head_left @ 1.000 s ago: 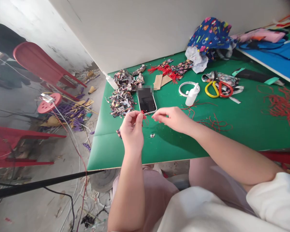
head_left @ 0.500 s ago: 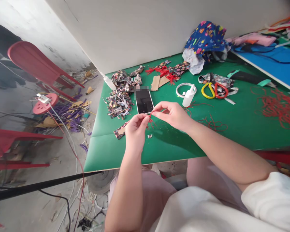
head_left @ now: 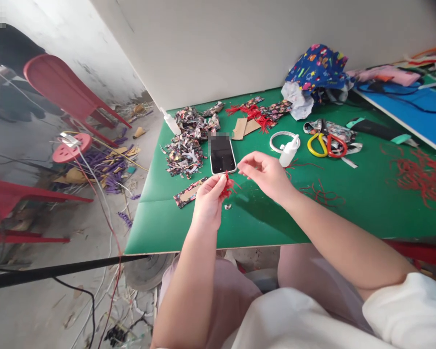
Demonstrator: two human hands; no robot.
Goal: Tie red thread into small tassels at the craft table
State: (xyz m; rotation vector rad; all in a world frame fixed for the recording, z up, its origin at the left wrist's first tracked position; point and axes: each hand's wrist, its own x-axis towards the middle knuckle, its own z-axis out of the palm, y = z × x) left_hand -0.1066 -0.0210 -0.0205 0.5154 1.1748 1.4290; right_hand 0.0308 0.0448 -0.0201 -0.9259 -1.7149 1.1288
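Red cord tuft (head_left: 226, 191), centre of frame: clamped in the left hand's (head_left: 209, 201) grip, ends loose, presumably for access. Right hand (head_left: 268, 175), just beside: cannot tell whether its grip is closed. Phone (head_left: 223, 157), beyond, on green worktop (head_left: 160, 228). Loose red cords (head_left: 427, 177), right edge: apart, likely against tangling.

Green table (head_left: 160, 223): 1 phone (head_left: 223, 157), 2 white bottles (head_left: 288, 153), white ring (head_left: 272, 142), red cords (head_left: 425, 174), floral scraps (head_left: 184, 156), cardboard pieces (head_left: 240, 129).
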